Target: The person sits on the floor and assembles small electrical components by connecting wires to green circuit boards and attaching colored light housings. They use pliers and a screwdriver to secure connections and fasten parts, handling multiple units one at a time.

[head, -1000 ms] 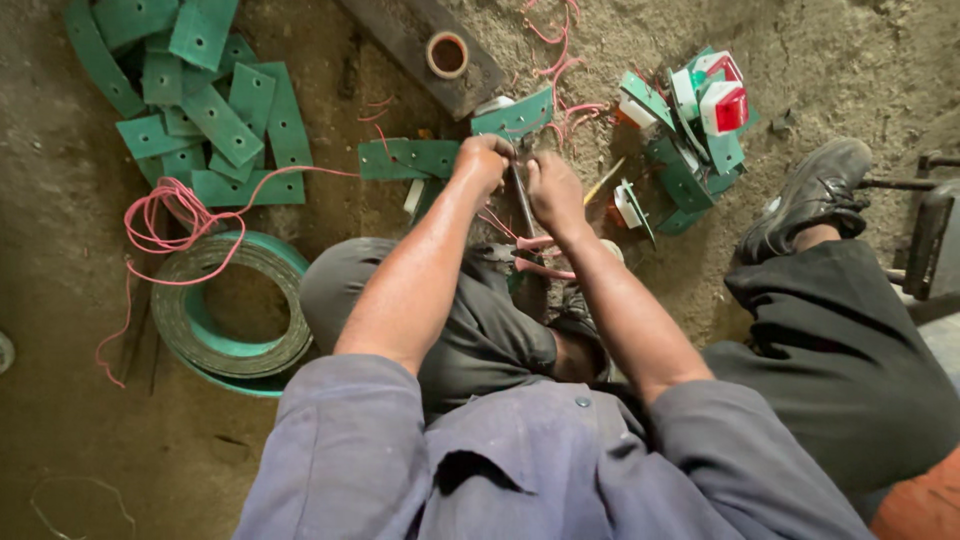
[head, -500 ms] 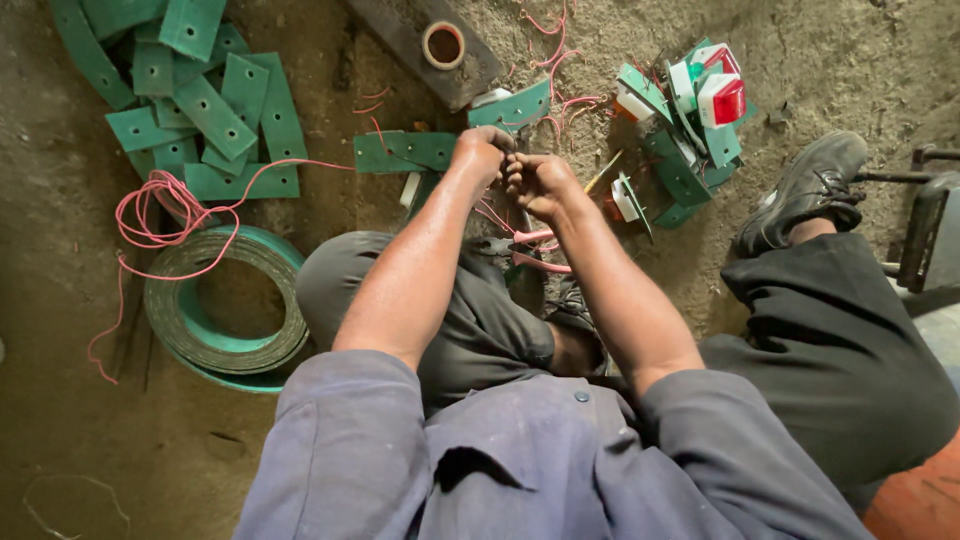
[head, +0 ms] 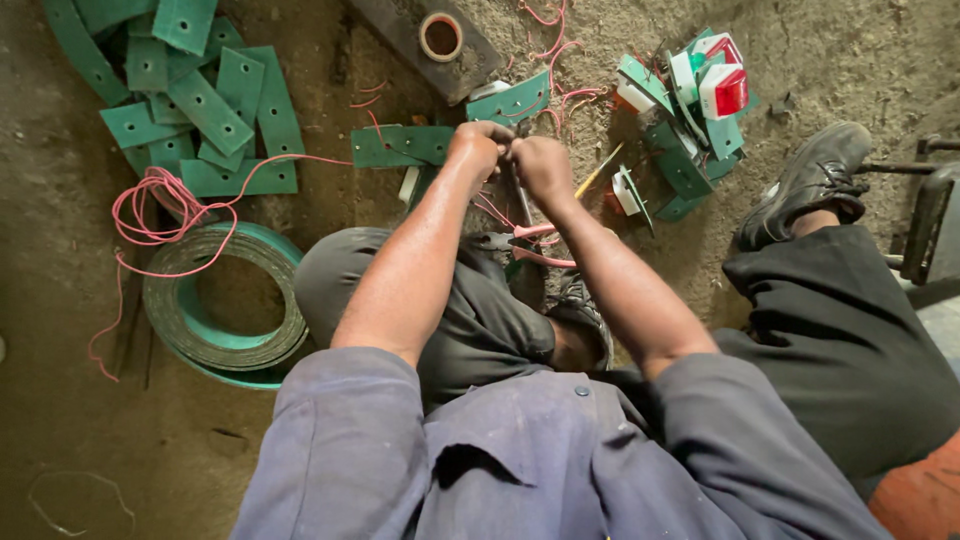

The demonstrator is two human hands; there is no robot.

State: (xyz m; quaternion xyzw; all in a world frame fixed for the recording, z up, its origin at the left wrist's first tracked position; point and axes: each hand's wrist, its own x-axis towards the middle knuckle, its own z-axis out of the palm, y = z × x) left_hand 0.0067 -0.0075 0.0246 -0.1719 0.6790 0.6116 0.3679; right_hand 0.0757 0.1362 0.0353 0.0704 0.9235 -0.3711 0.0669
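My left hand and my right hand are clenched close together, knuckles almost touching, over the dirt floor in front of my knees. Both grip a thin dark piece that runs down from between them; its upper end is hidden by the fingers. Pink wires trail below the hands. Pink-handled pliers lie just under my wrists. A green perforated plate lies left of my left hand and another just beyond it. A yellow-handled screwdriver lies right of my right hand.
A coil of green strip with loose pink wire sits at the left below a heap of green plates. A tape roll rests on a dark plank. More green plates with red-and-white boxes lie far right, near my shoe and a metal frame.
My two hands have closed in on each other and shifted slightly away from my body. Everything on the floor stays where it was.
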